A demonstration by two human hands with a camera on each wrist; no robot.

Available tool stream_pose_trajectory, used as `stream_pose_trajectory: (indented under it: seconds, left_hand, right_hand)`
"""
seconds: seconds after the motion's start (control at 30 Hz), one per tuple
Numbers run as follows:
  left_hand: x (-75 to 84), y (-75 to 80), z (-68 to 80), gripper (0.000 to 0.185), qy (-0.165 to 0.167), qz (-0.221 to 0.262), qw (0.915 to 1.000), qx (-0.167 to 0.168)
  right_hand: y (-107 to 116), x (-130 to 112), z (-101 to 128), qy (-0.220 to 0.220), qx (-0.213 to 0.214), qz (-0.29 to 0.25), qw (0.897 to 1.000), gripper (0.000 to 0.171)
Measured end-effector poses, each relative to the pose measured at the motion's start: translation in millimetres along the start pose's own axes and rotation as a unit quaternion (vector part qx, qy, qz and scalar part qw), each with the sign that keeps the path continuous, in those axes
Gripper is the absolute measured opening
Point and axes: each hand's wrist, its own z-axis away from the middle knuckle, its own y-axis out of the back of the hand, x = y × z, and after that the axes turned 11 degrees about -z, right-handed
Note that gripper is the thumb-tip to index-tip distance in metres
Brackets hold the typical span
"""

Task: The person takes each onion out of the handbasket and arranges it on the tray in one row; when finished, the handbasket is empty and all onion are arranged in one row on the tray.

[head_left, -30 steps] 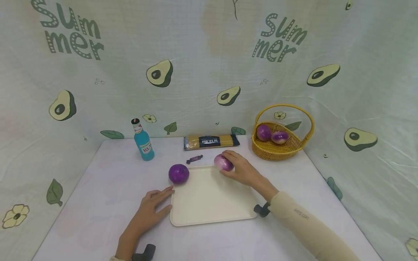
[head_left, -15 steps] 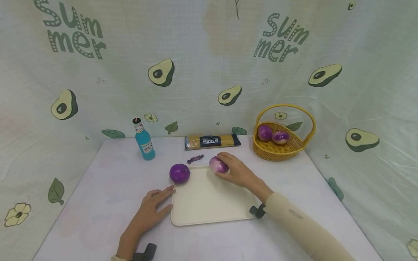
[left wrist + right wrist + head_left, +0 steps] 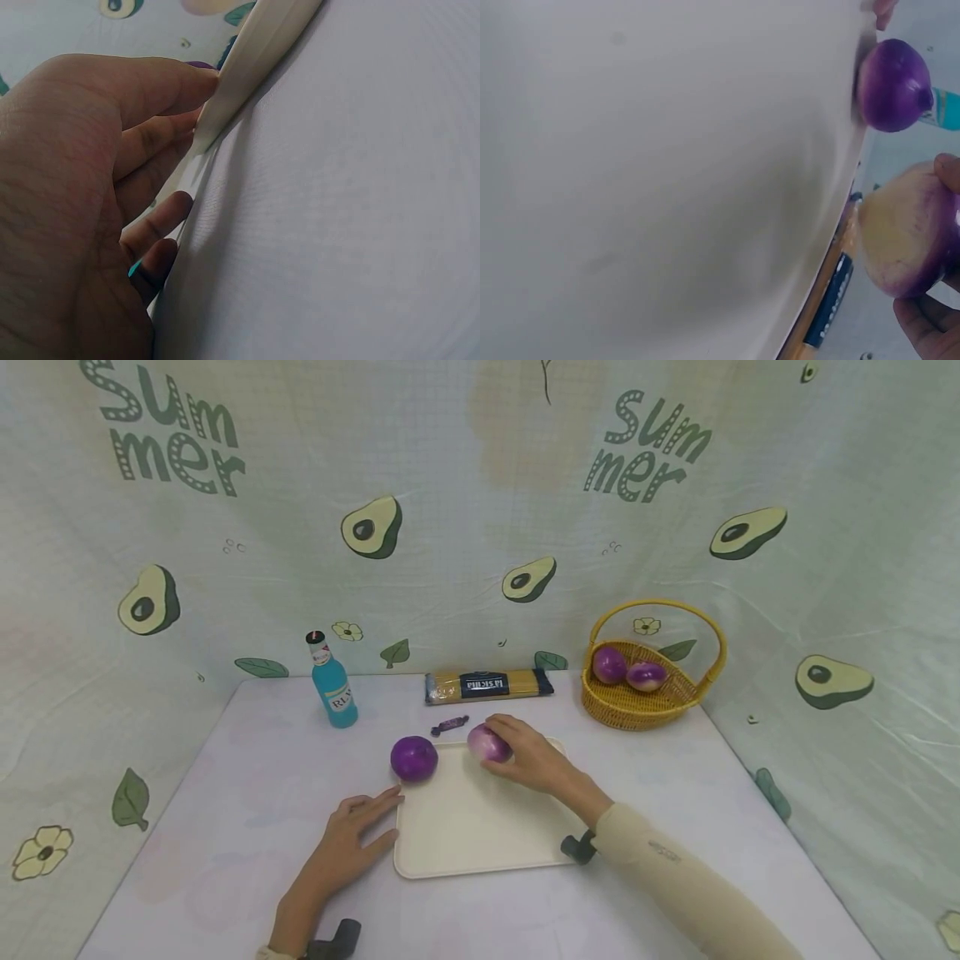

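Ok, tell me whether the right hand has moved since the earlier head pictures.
Yes: judged against the yellow packet, the right hand, holding a purple-and-white vegetable, has shifted to the left.

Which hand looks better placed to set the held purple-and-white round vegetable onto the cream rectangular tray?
Probably the right hand: it grips the vegetable near the far edge of the tray. The left hand touches the tray's left rim, holding no vegetable.
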Motion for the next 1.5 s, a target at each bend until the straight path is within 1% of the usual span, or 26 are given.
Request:
stream_pose_trajectory:
  seconds: [0.23,0.5,0.83,1.0,1.2,1.33,1.5]
  left_hand:
    - [2.1,1.4,0.2,0.051,0.006,-0.004,1.0,-0.005]
    - [2.6,3.3,0.3,0.051,-0.004,0.0,1.0,0.002]
    - [0.8,4.2,0.7,0.051,-0.011,0.002,0.9999,0.007]
    - [0.2,3.5,0.5,0.051,-0.012,0.001,0.9999,0.007]
    - [0.1,2.6,0.5,0.051,-0.007,0.002,1.0,0.004]
    - [-1.0,1.6,0.6,0.051,-0.01,0.003,0.9999,0.004]
    - [-2.7,0.3,0.5,0.051,-0.013,0.004,0.9999,0.005]
  right_hand:
    - [-8.1,-1.1,-4.2,0.019,0.001,-0.003,1.0,0.067]
    - [-15.2,-3.5,-8.3,0.016,-0.009,-0.011,1.0,0.067]
    - [-22.8,-6.0,-14.1,0.05,-0.008,0.0,0.999,0.067]
    - [-26.4,-6.2,-17.2,0.051,-0.012,0.003,0.999,0.066]
    - [-30.1,-6.7,-19.8,0.04,-0.022,0.003,0.999,0.066]
    - [-31.8,-7.5,-21.0,0.035,-0.023,0.002,0.999,0.066]
    - [-35.4,-6.9,-22.6,0.049,-0.016,0.003,0.999,0.066]
